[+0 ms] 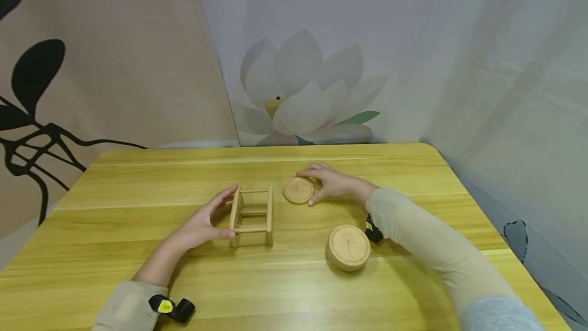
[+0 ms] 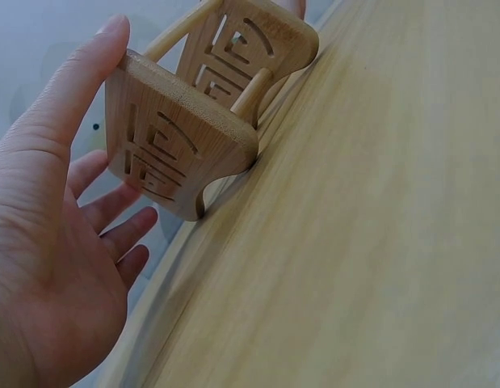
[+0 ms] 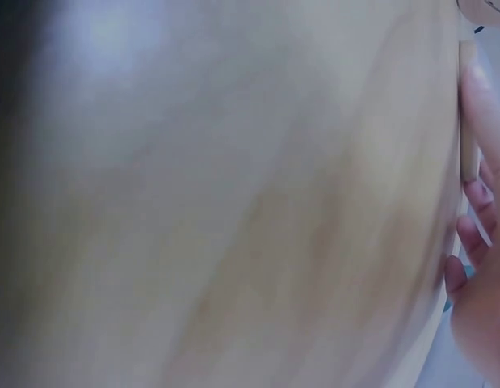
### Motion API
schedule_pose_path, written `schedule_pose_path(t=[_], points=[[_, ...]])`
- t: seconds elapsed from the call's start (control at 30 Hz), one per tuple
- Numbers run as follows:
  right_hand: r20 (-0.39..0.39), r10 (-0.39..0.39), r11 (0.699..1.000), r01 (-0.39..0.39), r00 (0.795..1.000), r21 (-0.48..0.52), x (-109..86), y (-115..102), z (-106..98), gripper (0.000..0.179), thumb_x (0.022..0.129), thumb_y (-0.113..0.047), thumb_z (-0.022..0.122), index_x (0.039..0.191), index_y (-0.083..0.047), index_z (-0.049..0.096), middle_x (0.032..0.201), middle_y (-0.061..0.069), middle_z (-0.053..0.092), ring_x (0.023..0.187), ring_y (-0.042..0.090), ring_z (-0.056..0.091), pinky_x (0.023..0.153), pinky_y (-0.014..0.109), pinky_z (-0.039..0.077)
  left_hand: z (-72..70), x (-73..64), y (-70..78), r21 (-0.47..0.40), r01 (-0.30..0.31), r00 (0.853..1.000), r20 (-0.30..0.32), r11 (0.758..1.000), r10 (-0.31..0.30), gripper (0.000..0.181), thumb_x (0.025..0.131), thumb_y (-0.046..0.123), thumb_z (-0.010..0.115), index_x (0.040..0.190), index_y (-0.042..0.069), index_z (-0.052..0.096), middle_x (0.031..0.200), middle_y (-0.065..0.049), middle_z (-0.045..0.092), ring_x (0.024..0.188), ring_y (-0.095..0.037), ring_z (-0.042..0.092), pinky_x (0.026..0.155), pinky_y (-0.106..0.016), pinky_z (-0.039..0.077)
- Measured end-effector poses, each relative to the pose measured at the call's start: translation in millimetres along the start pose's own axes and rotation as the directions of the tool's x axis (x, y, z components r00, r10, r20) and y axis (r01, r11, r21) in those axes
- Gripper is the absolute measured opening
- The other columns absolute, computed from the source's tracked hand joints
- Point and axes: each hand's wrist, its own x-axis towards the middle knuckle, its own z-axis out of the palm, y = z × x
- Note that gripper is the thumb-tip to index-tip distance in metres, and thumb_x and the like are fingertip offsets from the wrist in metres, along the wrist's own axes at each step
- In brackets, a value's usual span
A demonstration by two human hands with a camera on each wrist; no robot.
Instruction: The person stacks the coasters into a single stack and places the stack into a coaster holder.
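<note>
My left hand [image 1: 197, 229] holds a small wooden coaster rack [image 1: 269, 216] by its left panel, thumb at the near corner and fingers at the far one. In the left wrist view the rack [image 2: 221, 129] shows carved slots in its side panels and round rods joining them. Just right of the rack is a round wooden coaster [image 1: 298, 191] with an engraved design. My right hand [image 1: 337, 184] pinches this coaster by its edge, thumb on the near side, index finger on the far side. In the right wrist view the coaster [image 3: 468, 153] appears edge-on beside the thumb.
A stack of round wooden coasters [image 1: 348, 249], the top one engraved with a leaf, stands near my right wrist. Everything is on a wooden table [image 1: 138, 188]. Behind it hangs a cloth backdrop [image 1: 321, 9] printed with a flower.
</note>
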Motion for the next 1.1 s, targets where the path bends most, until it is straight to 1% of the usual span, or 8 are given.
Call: schedule_pose_path(t=[0.2, 0.3, 0.53, 0.73, 0.8, 0.87, 1.0, 1.1], points=[[0.007, 0.004, 1.0, -0.004, 1.0, 0.008, -0.1, -3, 0, 0.088, 0.072, -0.042, 0.08, 0.147, -0.018, 0.04, 0.138, 0.0, 0.041, 0.128, 0.021, 0.031, 0.108, 0.043, 0.027, 0.8, -0.4, 2.8, 0.004, 0.029, 1.0, -0.008, 1.0, -0.029, 0.102, 0.074, 0.017, 0.083, 0.154, 0.014, 0.02, 0.155, -0.013, 0.023, 0.137, -0.046, 0.018, 0.104, -0.07, 0.012], [0.003, 0.001, 1.0, -0.002, 1.0, 0.012, -1.3, -4, -1, 0.086, 0.072, -0.043, 0.08, 0.146, -0.018, 0.042, 0.138, 0.0, 0.041, 0.129, 0.021, 0.031, 0.108, 0.044, 0.027, 1.2, -0.2, 2.2, 0.008, 0.035, 0.999, -0.012, 0.999, -0.035, 0.101, 0.074, 0.017, 0.083, 0.154, 0.015, 0.02, 0.154, -0.015, 0.023, 0.137, -0.047, 0.018, 0.103, -0.071, 0.012], [-0.01, -0.018, 0.999, 0.018, 1.0, 0.028, -5.1, -2, -3, 0.082, 0.073, -0.041, 0.082, 0.141, -0.014, 0.045, 0.14, 0.003, 0.041, 0.132, 0.023, 0.029, 0.11, 0.044, 0.025, 1.5, -0.4, 1.0, 0.012, 0.016, 1.0, -0.006, 1.0, -0.016, 0.101, 0.075, 0.017, 0.083, 0.154, 0.014, 0.02, 0.154, -0.016, 0.023, 0.137, -0.047, 0.018, 0.105, -0.069, 0.012], [-0.02, -0.029, 0.999, 0.03, 0.999, 0.045, -10.2, 0, -4, 0.079, 0.073, -0.038, 0.083, 0.138, -0.011, 0.047, 0.138, 0.005, 0.044, 0.129, 0.023, 0.033, 0.109, 0.042, 0.027, 1.5, -1.6, 1.9, 0.014, 0.024, 1.0, -0.007, 1.0, -0.024, 0.101, 0.075, 0.017, 0.082, 0.154, 0.02, 0.02, 0.155, -0.015, 0.022, 0.137, -0.047, 0.017, 0.103, -0.071, 0.012], [-0.027, -0.032, 0.998, 0.033, 0.999, 0.045, -12.8, 0, -5, 0.078, 0.073, -0.037, 0.083, 0.137, -0.009, 0.048, 0.137, 0.006, 0.045, 0.128, 0.024, 0.034, 0.109, 0.043, 0.027, 1.7, -1.8, 2.3, 0.013, 0.026, 1.0, -0.007, 1.0, -0.026, 0.101, 0.075, 0.017, 0.082, 0.154, 0.02, 0.02, 0.155, -0.015, 0.022, 0.137, -0.048, 0.017, 0.103, -0.071, 0.012], [-0.035, -0.017, 0.999, 0.018, 0.999, 0.045, -16.2, 0, -7, 0.078, 0.073, -0.037, 0.083, 0.137, -0.01, 0.048, 0.137, 0.007, 0.044, 0.128, 0.024, 0.035, 0.109, 0.043, 0.027, 1.7, -1.4, 2.7, 0.012, 0.024, 1.0, -0.006, 1.0, -0.024, 0.101, 0.075, 0.017, 0.082, 0.154, 0.02, 0.02, 0.155, -0.015, 0.022, 0.137, -0.048, 0.017, 0.103, -0.071, 0.012], [-0.068, -0.008, 0.998, 0.012, 0.998, 0.059, -22.4, -2, -13, 0.08, 0.072, -0.036, 0.084, 0.138, -0.009, 0.047, 0.138, 0.008, 0.045, 0.128, 0.025, 0.035, 0.109, 0.045, 0.028, 1.8, -0.9, 4.0, 0.012, 0.02, 1.0, -0.006, 1.0, -0.02, 0.101, 0.075, 0.017, 0.082, 0.154, 0.02, 0.02, 0.155, -0.015, 0.022, 0.136, -0.048, 0.018, 0.103, -0.071, 0.012], [-0.097, -0.028, 0.997, 0.035, 0.995, 0.067, -25.4, -2, -17, 0.081, 0.071, -0.034, 0.085, 0.138, -0.007, 0.048, 0.136, 0.009, 0.047, 0.126, 0.026, 0.037, 0.108, 0.047, 0.029, 2.2, -1.2, 4.4, 0.012, 0.02, 1.0, -0.005, 1.0, -0.02, 0.101, 0.075, 0.017, 0.082, 0.154, 0.018, 0.02, 0.154, -0.015, 0.023, 0.136, -0.048, 0.018, 0.103, -0.071, 0.012]])
